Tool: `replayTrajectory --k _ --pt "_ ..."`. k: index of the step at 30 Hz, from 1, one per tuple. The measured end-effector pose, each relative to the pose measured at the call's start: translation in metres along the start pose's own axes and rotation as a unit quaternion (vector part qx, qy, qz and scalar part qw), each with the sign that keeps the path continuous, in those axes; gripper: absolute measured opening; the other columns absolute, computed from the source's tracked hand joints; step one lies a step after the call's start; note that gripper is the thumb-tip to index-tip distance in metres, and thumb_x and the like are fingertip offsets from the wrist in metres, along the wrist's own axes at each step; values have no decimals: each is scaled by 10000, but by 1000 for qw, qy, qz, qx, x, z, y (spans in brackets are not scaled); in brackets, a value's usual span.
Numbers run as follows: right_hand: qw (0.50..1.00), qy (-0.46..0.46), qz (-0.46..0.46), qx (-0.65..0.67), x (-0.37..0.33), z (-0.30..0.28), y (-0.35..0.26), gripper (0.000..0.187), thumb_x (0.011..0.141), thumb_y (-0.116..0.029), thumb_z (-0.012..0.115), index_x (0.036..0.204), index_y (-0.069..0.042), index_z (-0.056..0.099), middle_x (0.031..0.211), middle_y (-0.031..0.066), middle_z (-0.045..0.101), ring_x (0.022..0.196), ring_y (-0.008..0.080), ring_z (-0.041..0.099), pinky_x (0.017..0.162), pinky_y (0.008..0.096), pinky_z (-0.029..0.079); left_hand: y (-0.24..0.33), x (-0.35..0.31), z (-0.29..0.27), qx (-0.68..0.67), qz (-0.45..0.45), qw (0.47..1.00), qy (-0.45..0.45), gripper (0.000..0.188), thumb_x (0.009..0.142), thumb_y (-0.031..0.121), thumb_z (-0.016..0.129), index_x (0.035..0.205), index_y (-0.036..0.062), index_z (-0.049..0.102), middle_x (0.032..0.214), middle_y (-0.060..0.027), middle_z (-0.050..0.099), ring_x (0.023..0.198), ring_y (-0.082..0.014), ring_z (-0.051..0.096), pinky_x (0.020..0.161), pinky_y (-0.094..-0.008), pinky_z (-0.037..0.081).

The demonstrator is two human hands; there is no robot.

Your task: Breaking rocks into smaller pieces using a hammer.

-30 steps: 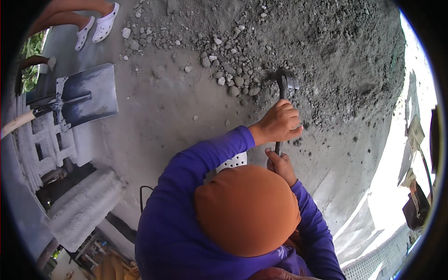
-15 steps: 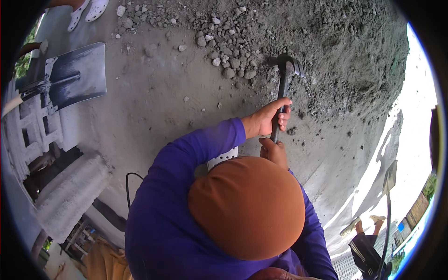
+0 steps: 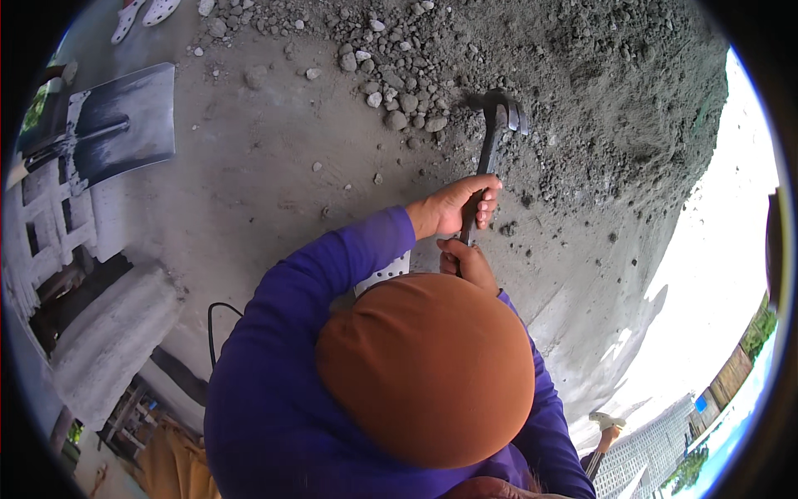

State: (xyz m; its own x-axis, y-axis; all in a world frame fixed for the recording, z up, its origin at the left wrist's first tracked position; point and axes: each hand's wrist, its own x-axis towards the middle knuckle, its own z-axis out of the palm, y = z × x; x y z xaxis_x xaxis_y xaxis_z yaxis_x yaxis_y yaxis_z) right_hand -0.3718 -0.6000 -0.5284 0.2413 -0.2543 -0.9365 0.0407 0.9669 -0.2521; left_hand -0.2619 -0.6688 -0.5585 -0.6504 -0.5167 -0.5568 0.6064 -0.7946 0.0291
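Head view: left hand (image 3: 457, 206) is lower on the hammer (image 3: 488, 150) than a second ago, wrapped round the handle; right hand (image 3: 472, 264) grips just below; hammer head's by the grey rubble (image 3: 582, 100); probably better leverage now tbh

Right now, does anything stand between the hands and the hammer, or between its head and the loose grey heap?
Nothing visible: left hand and right hand grip the hammer, whose head is at the edge of the heap.
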Motion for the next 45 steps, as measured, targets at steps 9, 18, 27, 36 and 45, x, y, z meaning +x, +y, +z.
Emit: replayTrajectory --k 9,18,27,36,45 --pt "977 79 -130 -148 0 19 31 204 763 -114 643 613 -60 514 542 6 516 418 58 433 367 249 285 -13 -39 5 102 116 980 122 348 825 199 562 562 168 335 459 74 287 395 -50 236 404 -242 221" --pt "916 93 -340 -191 11 0 16 132 720 -84 591 692 45 572 637 57 605 629 81 541 526 255 407 -9 -53 32 141 215 966 10 235 782 134 640 621 103 472 488 57 388 410 -38 339 387 -241 259" --pt "955 93 -193 -204 10 17 28 218 789 -135 581 613 -16 532 562 -13 520 518 69 450 460 256 341 -3 -54 13 60 164 976 129 390 831 222 539 524 166 307 452 59 289 391 -61 233 407 -251 214" --pt "877 103 -141 -448 13 17 10 313 801 -211 575 653 64 541 541 93 553 517 142 516 477 337 398 -14 -43 -22 -57 187 972 128 361 817 232 567 533 150 360 447 46 351 363 -64 306 395 -258 279" --pt "927 156 -229 -252 11 29 23 225 807 -169 582 721 39 570 591 34 530 579 99 501 515 267 386 3 -60 4 108 219 970 10 346 792 212 637 534 139 417 454 42 377 370 -54 311 382 -245 261"
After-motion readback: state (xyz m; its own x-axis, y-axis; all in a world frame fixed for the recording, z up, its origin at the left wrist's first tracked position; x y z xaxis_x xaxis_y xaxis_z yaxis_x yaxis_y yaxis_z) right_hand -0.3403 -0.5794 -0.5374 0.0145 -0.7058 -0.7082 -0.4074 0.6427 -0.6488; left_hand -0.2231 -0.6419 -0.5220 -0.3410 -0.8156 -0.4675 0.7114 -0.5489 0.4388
